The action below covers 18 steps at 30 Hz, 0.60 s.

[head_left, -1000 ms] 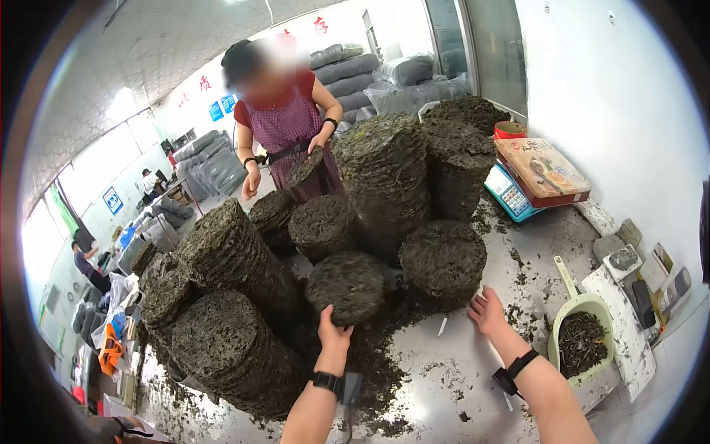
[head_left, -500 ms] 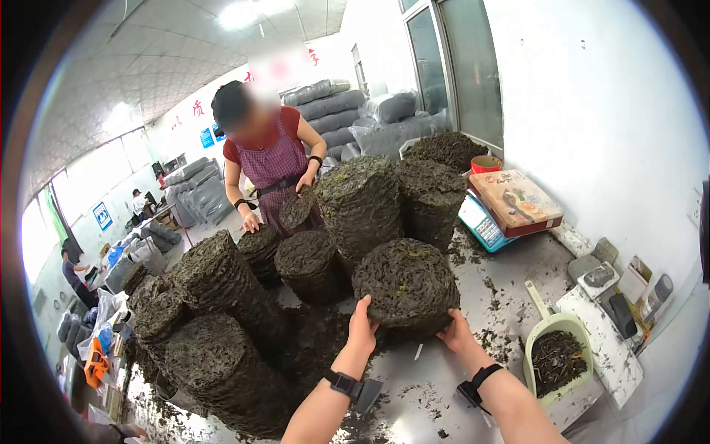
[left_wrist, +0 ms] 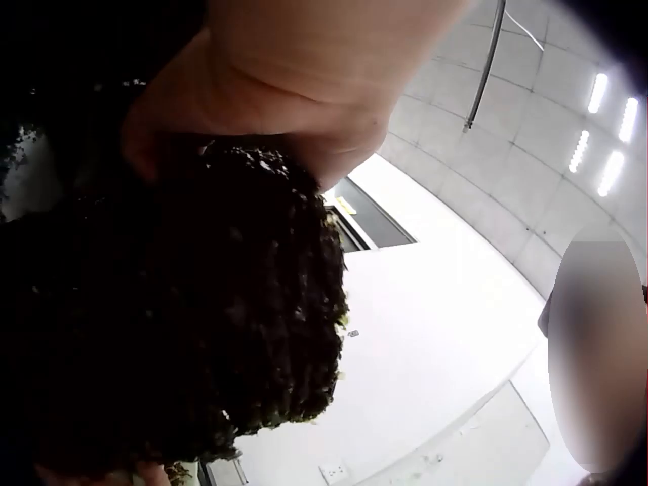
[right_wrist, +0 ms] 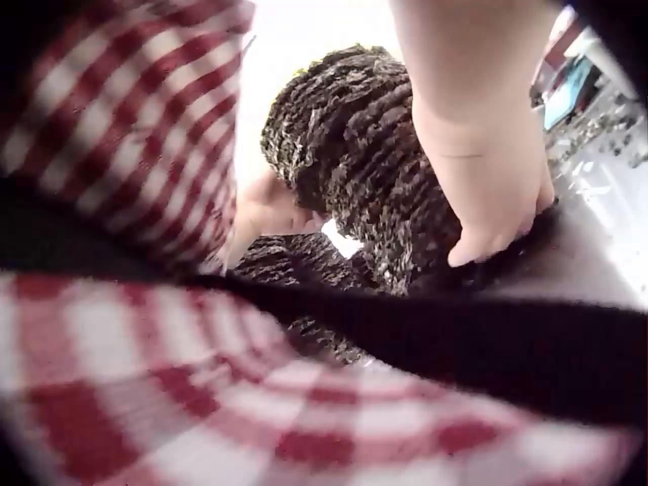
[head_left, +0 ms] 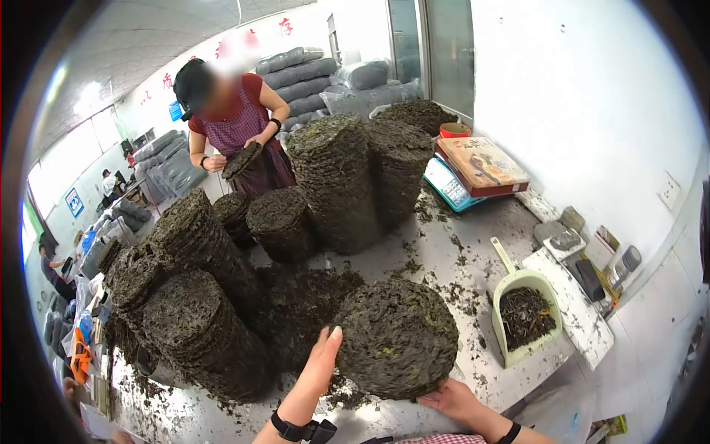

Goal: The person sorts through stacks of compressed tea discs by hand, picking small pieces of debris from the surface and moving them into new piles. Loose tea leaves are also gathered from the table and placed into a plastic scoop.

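Note:
Between my two hands is a thick round stack of dried seaweed sheets (head_left: 396,340), raised near the table's front edge and tilted so its top face shows. My left hand (head_left: 318,362) grips its left side, fingers along the rim. Low on the right side, my right hand (head_left: 452,403) holds the bottom edge. The right wrist view shows the layered side of the stack (right_wrist: 349,152), with the right hand (right_wrist: 491,192) gripping one end and the left hand (right_wrist: 271,213) at the other. In the left wrist view the stack (left_wrist: 203,324) is dark under the hand.
Tall seaweed stacks stand at left (head_left: 196,333) and at the back (head_left: 329,185). Loose crumbs cover the metal table (head_left: 414,259). A green dustpan (head_left: 503,325) of scraps and a scale (head_left: 451,185) under a box lie right. Opposite, a person (head_left: 237,133) holds a small seaweed piece.
My left hand first held the stack alone at the middle of the table; my right hand then joined it. Both have drawn the stack toward me and tilted it. The view has shifted.

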Tool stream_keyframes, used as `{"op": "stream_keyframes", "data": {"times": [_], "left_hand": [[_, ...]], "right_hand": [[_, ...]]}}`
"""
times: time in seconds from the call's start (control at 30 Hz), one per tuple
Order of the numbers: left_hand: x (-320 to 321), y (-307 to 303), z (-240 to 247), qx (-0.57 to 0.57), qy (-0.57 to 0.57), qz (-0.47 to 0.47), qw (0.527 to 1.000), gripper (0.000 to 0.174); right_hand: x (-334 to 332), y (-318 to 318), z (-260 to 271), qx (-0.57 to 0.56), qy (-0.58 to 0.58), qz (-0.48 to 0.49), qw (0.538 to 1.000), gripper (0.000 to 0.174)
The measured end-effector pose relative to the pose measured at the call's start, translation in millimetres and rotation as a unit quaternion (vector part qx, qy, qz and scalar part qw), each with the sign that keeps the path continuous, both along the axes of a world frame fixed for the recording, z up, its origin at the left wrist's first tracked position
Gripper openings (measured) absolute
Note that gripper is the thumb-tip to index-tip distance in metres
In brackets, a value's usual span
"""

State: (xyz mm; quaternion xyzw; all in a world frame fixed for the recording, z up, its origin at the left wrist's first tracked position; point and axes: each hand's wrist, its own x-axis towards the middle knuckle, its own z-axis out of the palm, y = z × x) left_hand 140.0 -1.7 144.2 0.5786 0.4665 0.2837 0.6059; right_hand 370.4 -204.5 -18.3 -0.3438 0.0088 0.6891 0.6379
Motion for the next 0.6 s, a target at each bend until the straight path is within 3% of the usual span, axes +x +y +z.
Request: {"op": "stream_keyframes", "data": {"times": [0.03,0.07,0.1,0.17,0.23,0.3,0.33,0.37,0.43,0.47,0.53,0.57,0.6], "left_hand": [[-5.3,1.1,-1.0,0.125,0.030,-0.044,0.991,0.073],[-9.7,-2.4,-2.3,0.313,0.074,-0.014,0.947,0.067],[-8.6,-16.1,24.0,0.414,0.069,0.037,0.907,0.058],[-22.4,-39.6,61.2,0.496,0.000,0.004,0.868,0.046],[-38.3,-59.6,90.7,0.448,-0.167,-0.227,0.849,0.039],[-40.9,-82.6,127.5,0.312,-0.310,-0.436,0.785,0.046],[-63.5,-76.8,113.5,0.311,-0.310,-0.423,0.793,0.046],[-80.8,-78.1,100.8,0.196,-0.364,-0.355,0.839,0.045],[-149.6,-76.9,76.3,-0.033,-0.448,-0.198,0.871,0.043],[-186.2,-76.3,65.7,-0.142,-0.478,-0.114,0.859,0.042],[-271.0,-70.5,22.2,-0.349,-0.518,0.058,0.779,0.040],[-322.4,-78.0,-7.2,-0.442,-0.525,0.143,0.713,0.039],[-334.5,-61.4,-37.5,-0.527,-0.523,0.224,0.631,0.038]], "right_hand": [[-4.0,-10.2,-1.4,0.023,-0.045,0.031,0.998,0.042],[10.5,-16.0,-51.0,0.094,-0.345,0.115,0.927,0.042],[14.7,-19.5,-36.0,0.093,-0.345,0.110,0.928,0.042],[26.6,-20.8,40.9,-0.097,-0.336,-0.029,0.937,0.038],[42.8,-20.6,77.3,-0.069,-0.598,-0.032,0.798,0.031],[51.7,-9.4,108.7,-0.007,-0.599,-0.059,0.798,0.030],[51.3,-2.5,119.7,0.055,-0.588,-0.092,0.801,0.028],[46.4,4.9,126.7,0.111,-0.621,-0.120,0.767,0.029],[17.9,16.0,170.9,0.181,-0.746,-0.125,0.629,0.032],[2.6,20.2,187.5,0.189,-0.740,-0.122,0.634,0.032],[-24.1,29.3,208.1,0.298,-0.844,-0.047,0.442,0.035],[-35.0,36.1,207.3,0.304,-0.840,-0.046,0.447,0.035],[-44.6,41.9,206.7,0.295,-0.866,0.011,0.404,0.036]]}}
